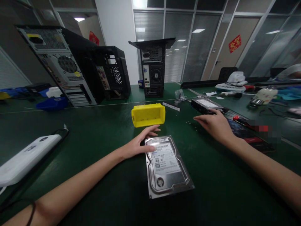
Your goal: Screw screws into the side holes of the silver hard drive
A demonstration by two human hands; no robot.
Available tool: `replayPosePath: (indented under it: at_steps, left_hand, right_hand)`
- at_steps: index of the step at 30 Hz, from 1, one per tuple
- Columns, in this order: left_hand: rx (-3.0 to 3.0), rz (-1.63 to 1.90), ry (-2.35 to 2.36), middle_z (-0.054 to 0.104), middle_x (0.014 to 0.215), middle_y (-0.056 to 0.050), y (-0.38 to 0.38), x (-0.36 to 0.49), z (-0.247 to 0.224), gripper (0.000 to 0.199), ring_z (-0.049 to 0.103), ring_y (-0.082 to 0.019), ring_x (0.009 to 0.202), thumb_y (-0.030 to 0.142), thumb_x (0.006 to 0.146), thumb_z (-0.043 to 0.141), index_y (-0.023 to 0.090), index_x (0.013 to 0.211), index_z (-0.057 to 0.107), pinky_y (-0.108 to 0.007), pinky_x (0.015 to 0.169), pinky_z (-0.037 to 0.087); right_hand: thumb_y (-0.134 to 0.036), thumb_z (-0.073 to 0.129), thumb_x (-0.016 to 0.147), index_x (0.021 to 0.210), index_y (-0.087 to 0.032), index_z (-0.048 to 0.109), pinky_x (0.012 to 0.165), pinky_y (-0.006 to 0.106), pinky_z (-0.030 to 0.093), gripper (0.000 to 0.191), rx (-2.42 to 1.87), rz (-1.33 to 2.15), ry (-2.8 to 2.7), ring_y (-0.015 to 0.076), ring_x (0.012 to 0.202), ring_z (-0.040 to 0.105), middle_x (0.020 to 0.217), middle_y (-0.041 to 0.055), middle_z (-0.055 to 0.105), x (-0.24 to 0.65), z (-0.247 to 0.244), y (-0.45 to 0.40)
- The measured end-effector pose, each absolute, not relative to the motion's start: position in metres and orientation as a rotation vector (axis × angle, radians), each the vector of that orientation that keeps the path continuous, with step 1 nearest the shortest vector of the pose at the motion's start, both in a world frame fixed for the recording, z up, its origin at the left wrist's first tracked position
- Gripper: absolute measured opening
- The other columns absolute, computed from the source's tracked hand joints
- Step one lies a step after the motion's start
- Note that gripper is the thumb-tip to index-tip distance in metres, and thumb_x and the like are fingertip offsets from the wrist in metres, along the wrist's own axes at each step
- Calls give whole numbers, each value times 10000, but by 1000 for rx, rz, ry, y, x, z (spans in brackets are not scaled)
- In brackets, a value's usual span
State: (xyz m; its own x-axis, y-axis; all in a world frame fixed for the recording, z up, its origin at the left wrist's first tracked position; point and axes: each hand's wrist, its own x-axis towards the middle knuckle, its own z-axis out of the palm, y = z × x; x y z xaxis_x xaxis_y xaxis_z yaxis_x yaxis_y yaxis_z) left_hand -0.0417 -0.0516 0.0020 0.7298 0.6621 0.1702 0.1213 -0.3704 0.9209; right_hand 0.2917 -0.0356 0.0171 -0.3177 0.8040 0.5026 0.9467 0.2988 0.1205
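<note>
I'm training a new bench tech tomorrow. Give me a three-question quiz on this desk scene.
1. True or false: the left hand rests on the far corner of the near hard drive.
2. What colour is the parts bin beyond that drive?
3. The right hand is nearest to: A) the white device B) the second hard drive C) the middle computer tower

Key: 1 true; 2 yellow; 3 B.

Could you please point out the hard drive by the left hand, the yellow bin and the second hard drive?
hard drive (167, 163): head view, label.
yellow bin (148, 116): head view, front wall.
second hard drive (207, 104): head view, top.
</note>
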Motion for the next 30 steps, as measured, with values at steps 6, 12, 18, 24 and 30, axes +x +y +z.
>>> replayPosePath:
  at_steps: [6, 12, 18, 24, 30]
  left_hand:
    - [2205, 463, 854, -125, 1504, -65, -103, -60, 7, 1466, -47, -398, 1346, 596, 372, 833, 305, 1406, -163, -578, 1081, -1]
    - [2379, 304, 939, -71, 1504, -73, -109, -50, 13, 1421, -10, -429, 1333, 605, 422, 800, 303, 1400, -186, -611, 1068, 63]
    - [2457, 355, 981, -21, 1481, -110, -98, -46, 10, 1368, 73, -460, 1305, 628, 462, 763, 304, 1401, -177, -648, 1032, 131]
    - [2486, 396, 995, -5, 1478, -111, -68, -49, 4, 1315, 88, -473, 1298, 587, 510, 759, 334, 1395, -181, -675, 1017, 104]
    - [2460, 456, 906, -70, 1492, -82, -60, -56, 2, 1323, 22, -436, 1327, 553, 522, 770, 327, 1385, -208, -641, 1051, 70]
  right_hand:
    - [-294, 499, 852, 1006, -224, 683, 858, 360, 482, 250, -1515, -320, -2146, 216, 1012, 597, 979, 6, 680, 266, 19, -48]
    - [-240, 502, 854, 1015, -208, 667, 840, 239, 499, 233, -1403, -58, -2265, 110, 902, 632, 995, -22, 674, 242, 16, -59]
    - [-288, 470, 863, 1038, -189, 653, 872, 341, 474, 271, -1435, 86, -2309, 162, 947, 607, 1038, 20, 652, 243, 13, -56]
    - [-336, 520, 833, 984, -232, 665, 796, 287, 480, 234, -1404, 347, -2511, 136, 880, 595, 992, 13, 638, 253, 32, -69]
    - [-457, 550, 799, 1035, -229, 615, 732, 228, 463, 335, -1392, 876, -2629, 107, 845, 564, 1002, 16, 591, 249, 48, -81]
